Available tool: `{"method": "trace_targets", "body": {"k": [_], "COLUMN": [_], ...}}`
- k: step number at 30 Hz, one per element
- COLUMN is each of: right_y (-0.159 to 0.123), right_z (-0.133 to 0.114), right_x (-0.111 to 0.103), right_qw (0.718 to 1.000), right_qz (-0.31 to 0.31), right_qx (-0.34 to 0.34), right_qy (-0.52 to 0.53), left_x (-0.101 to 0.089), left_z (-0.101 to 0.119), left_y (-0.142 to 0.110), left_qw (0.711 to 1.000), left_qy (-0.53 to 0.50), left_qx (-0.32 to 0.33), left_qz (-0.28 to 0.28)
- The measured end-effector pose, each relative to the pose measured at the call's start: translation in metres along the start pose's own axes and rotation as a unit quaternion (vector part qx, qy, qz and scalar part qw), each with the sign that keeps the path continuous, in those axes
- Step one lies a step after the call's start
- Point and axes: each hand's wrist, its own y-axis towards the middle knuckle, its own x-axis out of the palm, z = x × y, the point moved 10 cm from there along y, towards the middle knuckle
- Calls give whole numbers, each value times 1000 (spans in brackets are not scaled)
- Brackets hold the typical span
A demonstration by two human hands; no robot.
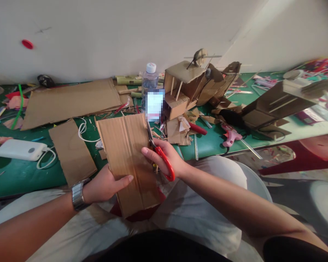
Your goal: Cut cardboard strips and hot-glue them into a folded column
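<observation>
A brown piece of cardboard (125, 149) is held upright above my lap, its ribs running lengthwise. My left hand (106, 183) grips its left edge, thumb across the front and the other fingers hidden behind. My right hand (166, 156) is closed on red-handled scissors (164, 163), whose dark blades lie along the cardboard's right edge near the top. How far the blades are apart I cannot tell. Behind the cardboard, a phone with a lit, blurred screen (154, 105) leans by a clear bottle (150, 78) with a white cap.
On the green table (57, 176) lie a large cardboard sheet (73, 100), a smaller piece (72, 153) and a white power bank (20, 150) with a cable. Cardboard models (184, 83) stand at the back; a pink glue gun (231, 136) rests to the right. A red stool (303, 153) is beyond the table's edge.
</observation>
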Motion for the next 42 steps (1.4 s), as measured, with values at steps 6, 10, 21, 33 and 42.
{"method": "trace_targets", "body": {"k": [6,10,21,33,42], "right_y": [1,1,4,3,4], "right_z": [5,10,5,-2,-4], "right_x": [-2,-3,-7,-10,-22], "right_qw": [1000,999,996,999,992], "right_qz": [26,41,73,48,107], "right_qx": [6,28,12,0,0], "right_qy": [-7,-7,-54,-24,-63], "left_x": [5,5,9,15,19], "left_z": [-4,0,-6,-4,-7], "left_y": [0,0,-3,-4,-5], "left_qw": [1000,999,1000,999,998], "left_qy": [20,35,8,4,-12], "left_qx": [-12,-2,-8,-14,-46], "left_qz": [-17,-26,4,-34,-40]}}
